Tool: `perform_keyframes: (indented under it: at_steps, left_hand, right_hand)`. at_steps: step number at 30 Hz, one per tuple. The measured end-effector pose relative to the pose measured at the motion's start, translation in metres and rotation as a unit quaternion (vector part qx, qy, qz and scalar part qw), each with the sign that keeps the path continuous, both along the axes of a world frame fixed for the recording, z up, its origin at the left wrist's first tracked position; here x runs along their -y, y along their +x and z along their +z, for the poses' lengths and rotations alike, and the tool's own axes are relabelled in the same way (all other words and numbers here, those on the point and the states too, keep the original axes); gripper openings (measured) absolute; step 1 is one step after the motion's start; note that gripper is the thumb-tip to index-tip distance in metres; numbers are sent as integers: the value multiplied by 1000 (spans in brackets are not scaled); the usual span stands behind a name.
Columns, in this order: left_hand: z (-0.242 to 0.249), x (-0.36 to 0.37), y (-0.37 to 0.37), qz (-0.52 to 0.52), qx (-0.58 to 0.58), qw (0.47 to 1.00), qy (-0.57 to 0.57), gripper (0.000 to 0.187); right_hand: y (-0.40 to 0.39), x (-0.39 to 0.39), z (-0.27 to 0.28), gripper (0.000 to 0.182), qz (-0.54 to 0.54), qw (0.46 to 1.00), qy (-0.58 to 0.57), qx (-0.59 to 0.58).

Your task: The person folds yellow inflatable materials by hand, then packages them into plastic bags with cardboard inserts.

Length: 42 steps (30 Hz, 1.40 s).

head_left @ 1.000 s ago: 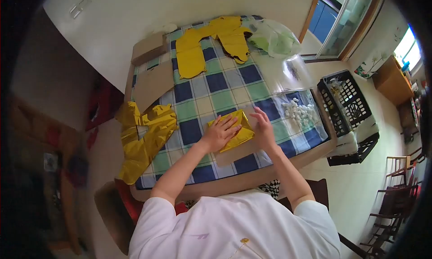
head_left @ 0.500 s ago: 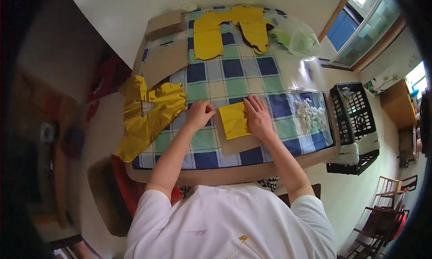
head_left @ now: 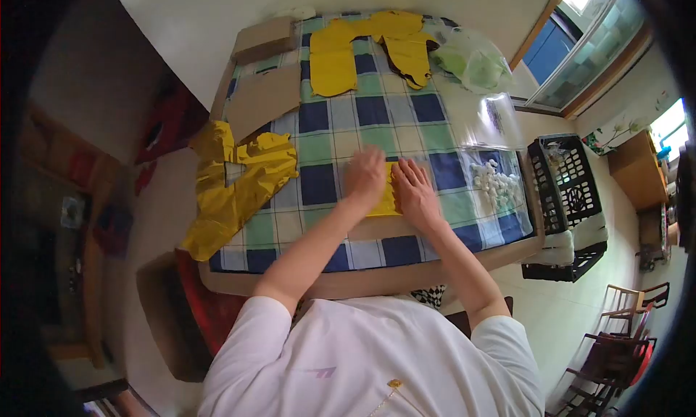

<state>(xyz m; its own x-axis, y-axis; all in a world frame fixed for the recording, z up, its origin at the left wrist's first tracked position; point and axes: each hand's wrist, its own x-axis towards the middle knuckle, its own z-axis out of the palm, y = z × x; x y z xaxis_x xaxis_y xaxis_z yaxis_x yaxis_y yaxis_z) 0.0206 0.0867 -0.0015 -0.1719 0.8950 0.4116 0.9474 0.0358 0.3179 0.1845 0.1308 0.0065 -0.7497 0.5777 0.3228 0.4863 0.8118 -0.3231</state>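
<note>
A folded yellow foil sheet (head_left: 383, 208) lies on a piece of brown cardboard (head_left: 362, 232) near the table's front edge. My right hand (head_left: 417, 198) rests flat on the sheet's right side, fingers extended and pointing away from me. Over the left part of the sheet is my left hand (head_left: 366, 178), smeared by motion, so its fingers and anything in them cannot be made out. Both hands hide much of the foil. To the left, a larger crumpled gold foil piece (head_left: 246, 192) hangs partly over the table edge.
Yellow foil shapes (head_left: 333, 58) lie at the back, beside cardboard (head_left: 264, 98) and a brown box (head_left: 263, 41). At the right are clear plastic bags (head_left: 478, 65), a transparent sheet (head_left: 496, 120) and small white pieces (head_left: 496, 183). Black crates (head_left: 569, 178) stand beyond the right edge.
My left hand has moved right, from the tablecloth beside the foil to over its left part. My right hand has stayed on the foil's right side.
</note>
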Motion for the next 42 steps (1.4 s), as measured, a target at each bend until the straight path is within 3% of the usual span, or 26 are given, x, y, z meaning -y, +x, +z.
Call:
perform_keyframes:
  at_steps: [3, 6, 12, 14, 16, 18, 19, 21, 23, 27, 35, 38, 39, 42]
  left_hand:
    - [-17, 12, 25, -16, -32, 998, -46, 52]
    - [-16, 30, 27, -14, 7, 992, -124, 66]
    - [-8, 60, 22, 15, -14, 990, -140, 79]
    - [-18, 64, 18, 14, -17, 993, -115, 79]
    - [-16, 65, 16, 13, -18, 993, -112, 79]
    - [-12, 66, 17, 8, -16, 990, -141, 79]
    - [-11, 66, 17, 11, -24, 987, -156, 78]
    - [-9, 65, 16, 17, -41, 982, -185, 76]
    - [13, 65, 19, 8, -42, 977, -211, 75]
    - [-5, 65, 18, 20, -38, 978, -206, 73]
    - [-7, 69, 18, 17, -18, 991, -132, 75]
    - [-10, 69, 19, 22, -19, 993, -118, 75]
    - [-11, 68, 19, 24, -14, 993, -114, 75]
    - [-13, 68, 18, 19, 1, 993, -118, 75]
  right_hand:
    - [1, -2, 0, 51, 1, 1000, 3, 15]
    - [4, -1, -3, 51, -8, 999, 4, 35]
    - [7, 3, -3, 51, -79, 996, 20, 34]
    - [11, 0, -8, 51, -114, 992, 35, 40]
    - [8, 3, 9, 50, -121, 980, 80, 136]
    - [-8, 2, -5, 50, -96, 989, 56, 98]
    - [-25, 0, -24, 50, -67, 998, 11, 10]
    - [-58, 18, -8, 50, 17, 992, -127, -22]
    - [-73, 31, -12, 51, 11, 996, -84, -8]
    - [-51, 21, -8, 51, -30, 996, -70, 36]
    - [21, -14, -16, 53, -184, 979, 63, 64]
    - [46, -21, -19, 48, -197, 976, 90, 18]
    - [49, -17, -10, 37, -183, 976, 111, -42]
    - [46, 4, 10, 30, -250, 964, -54, 79]
